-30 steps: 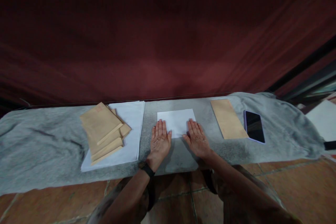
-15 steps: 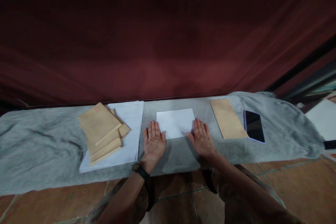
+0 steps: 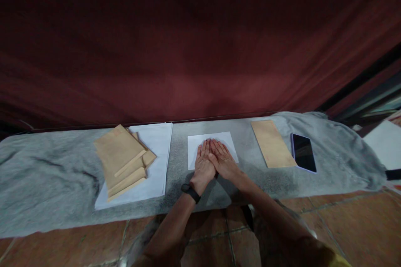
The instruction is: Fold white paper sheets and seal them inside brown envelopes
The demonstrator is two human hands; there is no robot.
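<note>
A folded white sheet of paper (image 3: 193, 150) lies on the grey cloth in front of me. Both my hands rest flat on its middle, side by side and touching. My left hand (image 3: 204, 164), with a black band on the wrist, has its fingers stretched out on the paper. My right hand (image 3: 223, 159) lies flat beside it, fingers extended, slightly overlapping the left. Neither hand grips anything.
A stack of brown envelopes (image 3: 123, 159) sits on white sheets (image 3: 155, 150) to the left. One brown envelope (image 3: 271, 143) and a dark phone (image 3: 303, 152) lie to the right. The grey cloth (image 3: 46, 175) covers a low bench before a red curtain (image 3: 200, 50); tiled floor (image 3: 360, 225) below.
My hands came together from the paper's two sides to its middle. The paper looks a little lower and wider than before.
</note>
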